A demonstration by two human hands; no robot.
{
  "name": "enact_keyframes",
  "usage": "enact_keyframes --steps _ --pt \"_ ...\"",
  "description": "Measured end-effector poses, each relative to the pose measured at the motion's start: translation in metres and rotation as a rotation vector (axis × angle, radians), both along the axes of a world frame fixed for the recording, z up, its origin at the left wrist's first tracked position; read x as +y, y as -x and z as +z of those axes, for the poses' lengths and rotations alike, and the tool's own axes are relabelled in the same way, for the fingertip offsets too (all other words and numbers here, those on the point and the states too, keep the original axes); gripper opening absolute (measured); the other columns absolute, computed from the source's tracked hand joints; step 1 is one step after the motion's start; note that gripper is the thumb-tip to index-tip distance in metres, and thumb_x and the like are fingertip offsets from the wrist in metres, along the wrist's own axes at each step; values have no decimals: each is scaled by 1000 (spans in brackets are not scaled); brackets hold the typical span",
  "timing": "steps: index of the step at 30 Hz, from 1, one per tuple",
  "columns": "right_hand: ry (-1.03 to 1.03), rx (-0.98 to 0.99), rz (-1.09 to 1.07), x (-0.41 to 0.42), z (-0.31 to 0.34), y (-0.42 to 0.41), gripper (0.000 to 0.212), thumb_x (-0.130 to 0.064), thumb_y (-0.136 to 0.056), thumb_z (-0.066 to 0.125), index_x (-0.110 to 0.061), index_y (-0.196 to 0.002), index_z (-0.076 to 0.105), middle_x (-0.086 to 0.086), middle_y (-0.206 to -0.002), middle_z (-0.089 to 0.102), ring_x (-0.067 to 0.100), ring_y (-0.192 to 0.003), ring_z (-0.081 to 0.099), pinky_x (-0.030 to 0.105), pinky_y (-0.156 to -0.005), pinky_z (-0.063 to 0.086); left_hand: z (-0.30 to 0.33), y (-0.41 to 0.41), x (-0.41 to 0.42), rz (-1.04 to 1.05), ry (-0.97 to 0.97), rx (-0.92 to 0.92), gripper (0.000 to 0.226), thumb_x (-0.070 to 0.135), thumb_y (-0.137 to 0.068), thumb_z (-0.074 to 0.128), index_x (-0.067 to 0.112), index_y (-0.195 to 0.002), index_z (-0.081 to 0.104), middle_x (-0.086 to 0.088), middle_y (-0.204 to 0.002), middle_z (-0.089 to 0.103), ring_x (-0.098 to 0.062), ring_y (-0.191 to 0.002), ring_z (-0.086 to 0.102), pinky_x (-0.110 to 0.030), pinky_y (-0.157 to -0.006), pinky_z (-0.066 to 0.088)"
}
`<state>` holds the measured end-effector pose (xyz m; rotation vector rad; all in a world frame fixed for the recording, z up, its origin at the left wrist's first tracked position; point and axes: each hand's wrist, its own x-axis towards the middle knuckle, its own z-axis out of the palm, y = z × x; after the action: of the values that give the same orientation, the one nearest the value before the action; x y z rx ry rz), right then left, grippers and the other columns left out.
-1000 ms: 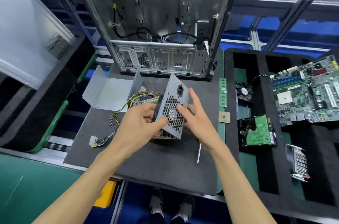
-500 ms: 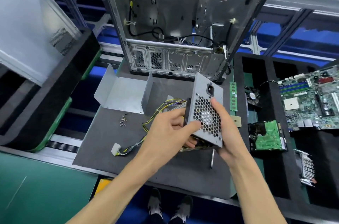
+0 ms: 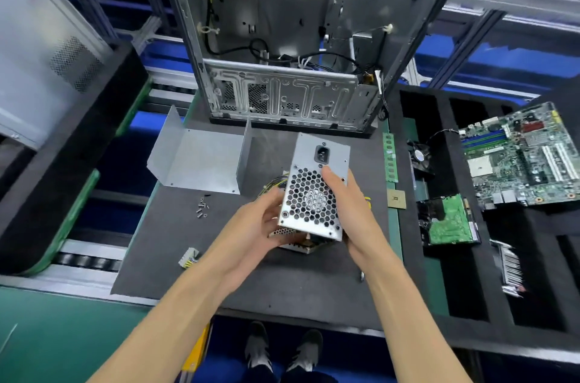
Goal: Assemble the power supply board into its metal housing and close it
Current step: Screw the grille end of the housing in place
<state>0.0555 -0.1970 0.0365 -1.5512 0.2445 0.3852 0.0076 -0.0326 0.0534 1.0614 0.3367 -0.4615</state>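
Two bare hands hold a power supply housing [image 3: 314, 194] just above the dark surface [image 3: 298, 288], its honeycomb fan grille and mains socket tipped up toward the camera. The left hand [image 3: 254, 225] cups the underside and left edge, fingers curled beneath; the right hand [image 3: 351, 210] grips the right edge, its thumb laid across the grille. Over the past second the unit has been turned from edge-on to nearly face-on and drawn rightward, and its cable bundle [image 3: 276, 181] has bunched behind it. A board edge shows under the lower rim, suggesting the board is seated or nearly so. Left of the hands lies a white connector [image 3: 188, 257]; farther off, loose screws [image 3: 202, 208]. Beyond them the bent metal cover [image 3: 201, 163] waits, unfitted, so closing the case likely comes next. At the back stands an open computer chassis [image 3: 282, 94].
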Motion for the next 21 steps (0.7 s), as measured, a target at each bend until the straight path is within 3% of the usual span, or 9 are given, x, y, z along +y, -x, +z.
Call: enact_keyframes --steps 4,7,10,13,16,18,20,21 --pt "101 -3 30 10 0 -1 74 -67 -97 51 -50 -160 16 -48 -126 47 -14 -119 49 15 -90 39 -4 -7 13 -10 165 58 43 39 -94 57 15 -127 69 -9 -128 70 -22 -117 67 -37 -90 58" --pt "125 30 6 12 -3 -3 75 -73 -95 39 -47 -161 17 -35 -152 36 -6 -136 38 20 -102 34 -4 -14 13 -137 86 -43 36 27 -97 64 14 -131 67 -8 -131 68 -25 -122 64 -38 -98 55" --pt "86 64 -6 8 -8 -4 91 -82 -80 31 -41 -161 26 -17 -162 39 9 -148 39 45 -122 33 -6 -19 11 -111 -41 -55 35 8 -92 66 11 -128 67 -9 -125 71 -27 -119 66 -38 -100 51" --pt "115 45 34 6 -8 -5 94 -86 -78 28 -43 -161 22 -20 -164 35 6 -149 35 46 -124 29 -8 -21 14 -98 -11 -24 41 8 -86 71 10 -126 68 -9 -123 72 -25 -116 68 -29 -89 55" --pt "126 33 58 3 -10 -6 94 -87 -78 26 -44 -161 22 -23 -164 32 3 -151 31 44 -126 24 -10 -22 16 -83 16 9 50 11 -78 75 9 -127 68 -11 -124 72 -26 -116 68 -32 -93 51" --pt "136 24 71 -1 -11 -6 83 -83 -84 25 -45 -157 32 -24 -157 42 -6 -144 37 39 -122 29 -11 -20 15 -76 9 18 51 12 -77 76 9 -127 68 -11 -124 72 -26 -116 68 -34 -95 50" --pt "195 4 22 -9 -12 -4 60 -71 -97 25 -43 -143 52 -23 -134 62 -18 -117 55 29 -106 43 -12 -17 14 -60 -31 16 49 15 -77 79 11 -125 69 -10 -123 72 -26 -116 68 -38 -100 49" --pt "229 -9 -40 -14 -12 -2 50 -62 -103 28 -37 -132 61 -18 -119 69 -10 -102 64 30 -97 50 -13 -16 14 -50 -60 14 48 17 -77 82 12 -123 70 -9 -122 73 -25 -115 68 -40 -103 47"
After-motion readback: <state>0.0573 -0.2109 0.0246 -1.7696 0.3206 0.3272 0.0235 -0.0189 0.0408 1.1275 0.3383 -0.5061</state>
